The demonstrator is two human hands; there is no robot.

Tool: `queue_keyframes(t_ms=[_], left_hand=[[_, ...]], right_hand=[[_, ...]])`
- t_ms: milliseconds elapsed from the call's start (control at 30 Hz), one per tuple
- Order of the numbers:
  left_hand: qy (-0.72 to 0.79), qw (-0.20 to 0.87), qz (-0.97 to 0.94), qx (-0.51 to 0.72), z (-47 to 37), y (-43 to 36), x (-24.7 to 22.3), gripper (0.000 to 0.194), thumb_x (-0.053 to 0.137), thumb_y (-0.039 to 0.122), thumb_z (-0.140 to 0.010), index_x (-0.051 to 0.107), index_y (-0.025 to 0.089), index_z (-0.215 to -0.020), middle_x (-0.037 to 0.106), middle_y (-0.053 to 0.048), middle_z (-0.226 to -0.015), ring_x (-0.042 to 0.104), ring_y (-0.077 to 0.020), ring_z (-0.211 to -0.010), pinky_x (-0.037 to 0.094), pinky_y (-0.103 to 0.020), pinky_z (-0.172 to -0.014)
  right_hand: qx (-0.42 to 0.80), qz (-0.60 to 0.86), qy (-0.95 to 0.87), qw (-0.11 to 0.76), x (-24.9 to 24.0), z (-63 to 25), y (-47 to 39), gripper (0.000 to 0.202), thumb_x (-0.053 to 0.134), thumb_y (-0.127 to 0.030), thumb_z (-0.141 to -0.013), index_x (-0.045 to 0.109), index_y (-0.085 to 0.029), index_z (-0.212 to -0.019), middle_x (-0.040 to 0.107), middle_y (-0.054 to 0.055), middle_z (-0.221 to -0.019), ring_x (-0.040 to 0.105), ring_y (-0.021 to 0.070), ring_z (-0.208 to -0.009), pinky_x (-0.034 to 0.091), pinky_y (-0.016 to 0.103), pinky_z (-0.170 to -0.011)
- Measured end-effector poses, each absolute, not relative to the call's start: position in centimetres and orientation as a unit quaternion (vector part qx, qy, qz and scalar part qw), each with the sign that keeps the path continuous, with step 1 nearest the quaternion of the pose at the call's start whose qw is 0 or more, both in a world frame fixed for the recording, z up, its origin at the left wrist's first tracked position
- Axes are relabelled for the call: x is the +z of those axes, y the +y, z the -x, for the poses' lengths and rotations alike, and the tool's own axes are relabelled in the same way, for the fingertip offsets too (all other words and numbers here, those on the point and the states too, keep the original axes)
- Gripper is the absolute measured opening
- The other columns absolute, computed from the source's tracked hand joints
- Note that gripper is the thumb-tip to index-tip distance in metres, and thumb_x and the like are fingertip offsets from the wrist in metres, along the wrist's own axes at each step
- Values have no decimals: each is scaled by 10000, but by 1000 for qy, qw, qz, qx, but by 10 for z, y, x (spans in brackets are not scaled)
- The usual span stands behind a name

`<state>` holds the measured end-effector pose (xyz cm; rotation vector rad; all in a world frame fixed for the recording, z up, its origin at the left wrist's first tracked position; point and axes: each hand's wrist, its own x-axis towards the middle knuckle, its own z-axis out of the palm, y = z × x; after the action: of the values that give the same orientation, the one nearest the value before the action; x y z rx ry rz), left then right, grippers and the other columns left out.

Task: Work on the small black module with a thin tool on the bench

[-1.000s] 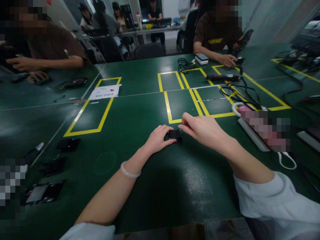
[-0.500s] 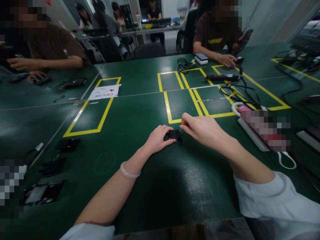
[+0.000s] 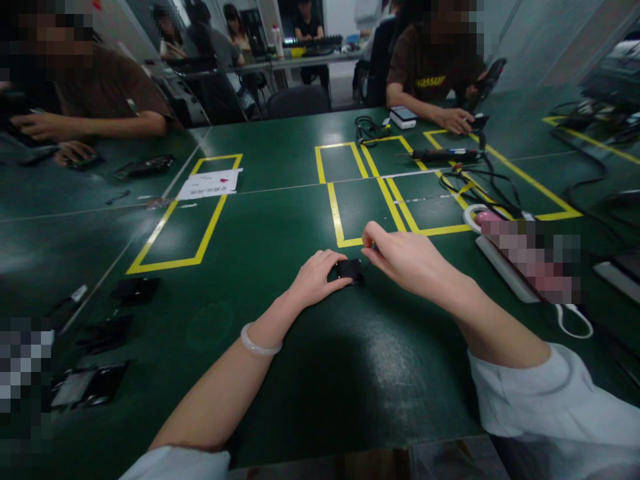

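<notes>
My left hand (image 3: 320, 277) grips a small black rectangular part (image 3: 350, 270) by its left side, thumb along the near edge and fingers along the far one. The part rests on the green table (image 3: 300, 373). Just to its right, my right hand (image 3: 403, 257) is closed in a pinch, raised slightly above the tabletop. A thin dark line shows between the part and these fingertips, but what they hold is too small to make out.
Several black parts (image 3: 134, 291) lie at the left. Yellow tape outlines (image 3: 337, 213) mark the table, with a white paper label (image 3: 210, 184) on one. At right are a phone-like object (image 3: 525, 257), black cables (image 3: 495, 180) and a black pen-shaped tool (image 3: 445, 155). Co-workers sit opposite.
My right hand has shifted very slightly, its fingertips a touch higher and to the right. The left hand and the black part have stayed in place.
</notes>
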<state>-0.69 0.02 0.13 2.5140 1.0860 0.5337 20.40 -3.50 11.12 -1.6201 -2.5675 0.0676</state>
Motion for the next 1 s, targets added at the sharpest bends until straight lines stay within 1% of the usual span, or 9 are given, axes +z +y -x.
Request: queue_keyframes(t_ms=[100,167,300,400,500,567,733,833,1000], left_hand=[[383,174,-887,190,7,0,1,384,559,493,-886,546,200,-1132,600,-73,-1063,540,-238,-972,450,-372,-848],[383,172,-888,191,7,0,0,384,557,492,-887,544,202,-1137,599,-70,-1053,538,-237,-970,449,-371,-851],[380,171,-888,193,7,0,0,389,566,492,-884,545,194,-1134,598,-66,-1048,537,-230,-955,449,-366,-847],[383,176,-886,193,6,0,1,389,560,500,-884,546,197,-1129,599,-66,-1054,539,-229,-956,449,-363,-841],[385,178,-885,193,6,-1,2,388,555,505,-886,545,201,-1126,599,-68,-1055,540,-233,-963,448,-364,-843],[386,174,-885,192,6,-1,2,384,563,501,-882,548,200,-1119,600,-66,-1047,538,-231,-950,448,-362,-832],[383,173,-887,189,7,0,1,373,567,486,-884,551,203,-1127,599,-66,-1048,535,-232,-952,448,-365,-844],[384,174,-886,192,7,0,1,379,558,491,-888,549,200,-1131,598,-71,-1054,534,-234,-956,449,-366,-841],[383,175,-887,192,7,0,0,381,567,489,-883,551,193,-1122,597,-68,-1052,532,-232,-956,448,-362,-841]], right_hand=[[32,517,-852,81,111,-204,-36,182,393,-291,-937,461,-189,-1071,686,46,-885,627,188,-724,249,264,-526],[35,514,-853,86,111,-203,-37,178,407,-321,-938,467,-194,-1047,688,48,-899,627,184,-739,251,263,-532],[15,538,-841,53,110,-200,-36,259,363,-419,-962,499,-205,-1015,687,43,-794,627,195,-692,227,268,-526],[0,544,-838,40,109,-201,-35,239,334,-355,-970,498,-197,-1043,689,48,-793,631,202,-679,217,271,-515],[13,523,-850,65,110,-202,-36,204,341,-288,-956,472,-188,-1075,691,45,-853,634,192,-698,235,269,-512],[22,512,-855,79,111,-202,-38,186,357,-282,-947,469,-189,-1064,690,44,-882,635,186,-718,249,266,-522],[15,520,-852,53,112,-201,-38,259,360,-411,-961,498,-200,-1021,687,46,-812,638,201,-711,243,270,-532],[8,525,-850,34,111,-203,-36,239,328,-349,-971,497,-194,-1041,679,47,-784,632,198,-678,232,274,-523],[35,505,-859,75,109,-205,-37,196,356,-282,-947,468,-190,-1078,676,35,-843,631,187,-709,255,269,-527]])
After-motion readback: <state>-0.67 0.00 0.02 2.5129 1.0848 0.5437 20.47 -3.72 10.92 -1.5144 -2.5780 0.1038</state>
